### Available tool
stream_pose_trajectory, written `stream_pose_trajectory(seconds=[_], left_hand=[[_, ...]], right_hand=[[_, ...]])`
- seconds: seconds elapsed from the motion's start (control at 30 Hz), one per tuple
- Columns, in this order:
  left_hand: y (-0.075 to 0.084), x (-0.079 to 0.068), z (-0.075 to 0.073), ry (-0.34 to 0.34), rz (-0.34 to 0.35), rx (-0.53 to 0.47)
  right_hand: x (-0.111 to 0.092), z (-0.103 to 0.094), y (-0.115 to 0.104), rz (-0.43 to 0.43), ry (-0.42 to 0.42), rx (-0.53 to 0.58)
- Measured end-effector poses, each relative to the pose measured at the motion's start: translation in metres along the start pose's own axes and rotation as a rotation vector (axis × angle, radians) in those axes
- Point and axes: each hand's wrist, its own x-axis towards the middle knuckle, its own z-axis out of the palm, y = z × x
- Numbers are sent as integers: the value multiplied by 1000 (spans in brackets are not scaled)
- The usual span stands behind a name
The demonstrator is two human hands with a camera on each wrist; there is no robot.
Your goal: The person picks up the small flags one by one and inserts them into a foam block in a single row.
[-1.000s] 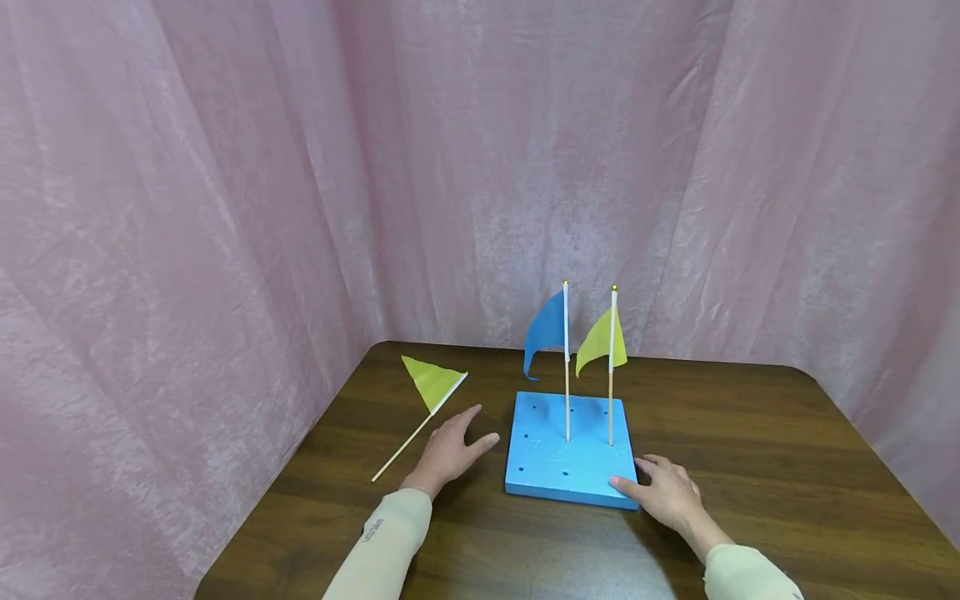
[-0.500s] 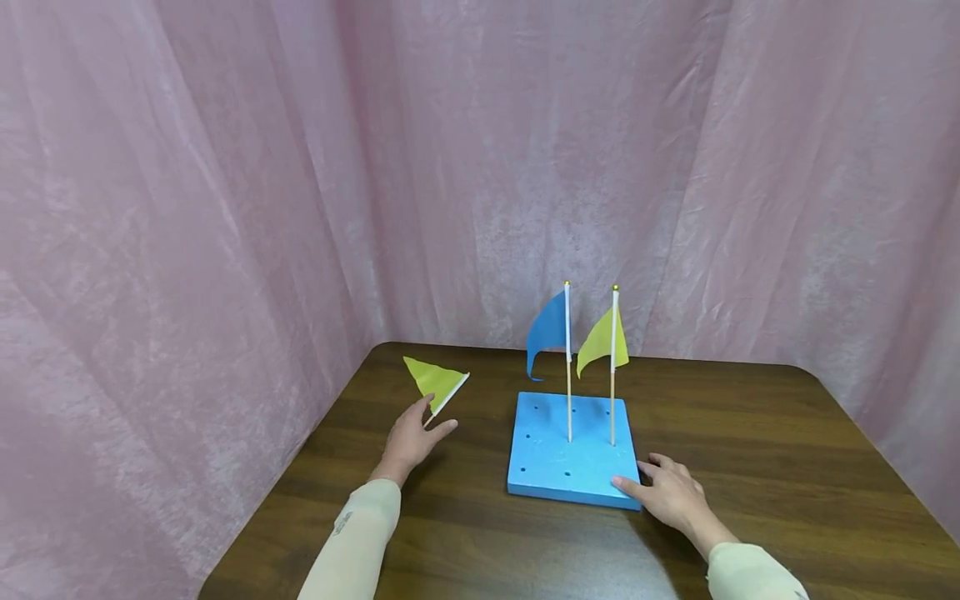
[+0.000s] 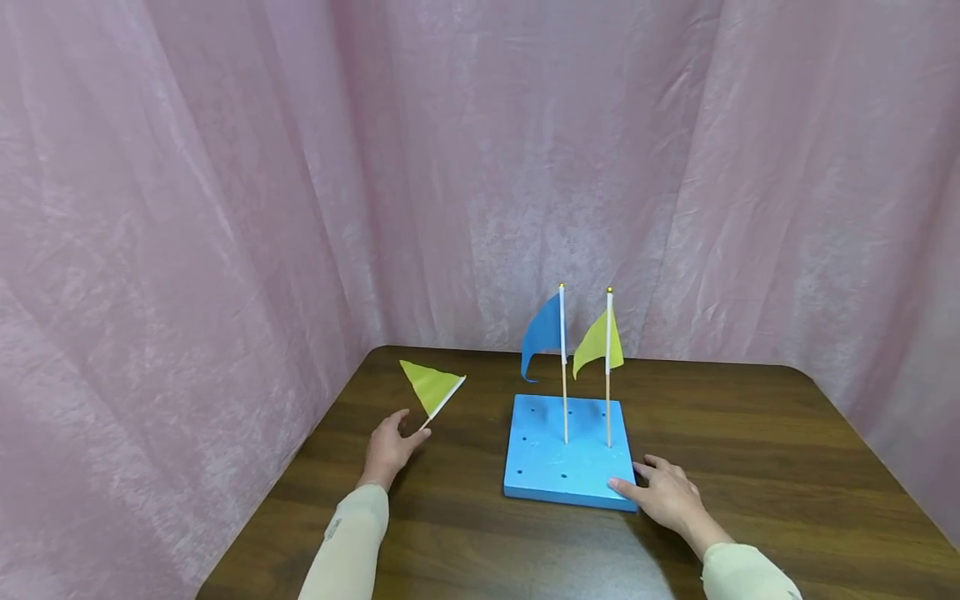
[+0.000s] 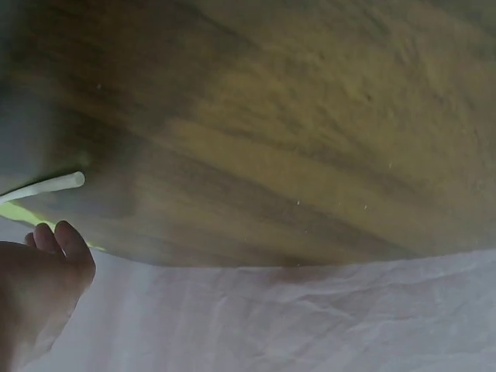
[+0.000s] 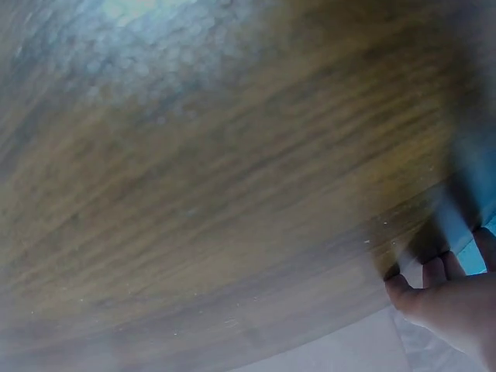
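My left hand (image 3: 388,450) reaches over the lower stick of a yellow pennant flag (image 3: 432,388) lying on the table, thumb and fingers spread to either side of it. In the left wrist view, the wooden stick's end (image 4: 62,183) sticks out beyond that hand's fingers (image 4: 71,244), which stand apart from it. My right hand (image 3: 666,493) holds the near right corner of a blue pegboard (image 3: 542,454), thumb on top, other fingers along the side. Upright in the board stand a blue flag (image 3: 543,327) and a second yellow flag (image 3: 597,342).
The board has several small open holes. Dark wood-grain table (image 3: 735,433) surrounds it, with rounded far corners. A pink curtain (image 3: 480,167) hangs behind the table and along its left side.
My left hand has moved left and slightly down from beside the board to over the lying flag's stick. My right hand stays on the board; the flags stay in place.
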Motion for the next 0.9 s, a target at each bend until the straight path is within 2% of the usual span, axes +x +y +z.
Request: stream_pose_trajectory(seconds=[0.27,0.53,0.73,0.9], left_hand=[[-8,-3,2,-4,-64,-70],[-10,-6,2,6,-96,-143],[-15,-7,3,29,-94,-117],[-19,-5,6,48,-65,-79]], right_hand=[[-1,2,0,7,1,15],[-1,2,1,11,4,18],[-1,2,1,11,3,13],[-1,2,0,4,7,9]])
